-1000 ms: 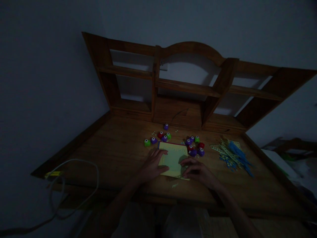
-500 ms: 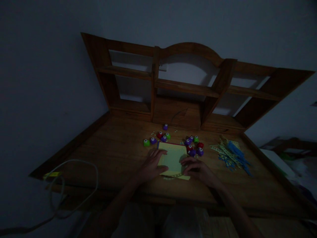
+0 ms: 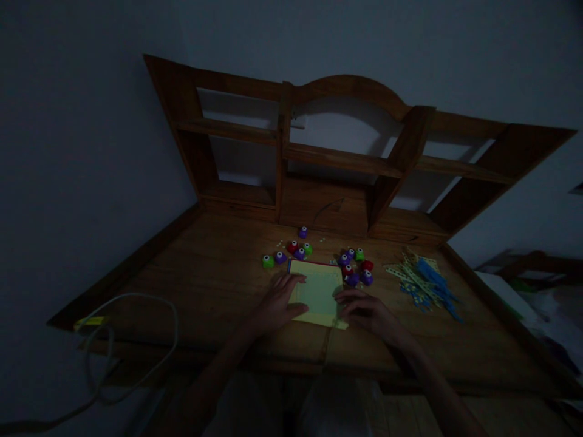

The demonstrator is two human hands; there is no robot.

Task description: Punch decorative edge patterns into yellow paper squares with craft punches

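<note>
A pale yellow-green square sheet (image 3: 319,291) lies flat on the desk, with a red and blue edge showing along its top. My left hand (image 3: 277,306) rests on its left side, thumb and fingers spread apart. At the sheet's right edge, the fingers of my right hand (image 3: 364,312) are bent together around a thin yellow strip (image 3: 327,347). This strip hangs down from the sheet's lower right toward the desk's front edge. Dim light blurs the exact contact at the fingertips.
Red, green and purple eye-topped pieces (image 3: 299,254) lie beyond the sheet, with another cluster (image 3: 350,270) to its right. Yellow punched strips (image 3: 412,276) and blue scraps (image 3: 437,282) are heaped farther right. A wooden shelf (image 3: 341,159) stands behind; a pale cable (image 3: 177,328) loops at left.
The yellow strip curved along the sheet's lower edge before; now it hangs down toward the desk's front. My right hand has shifted slightly right. My left hand stays put.
</note>
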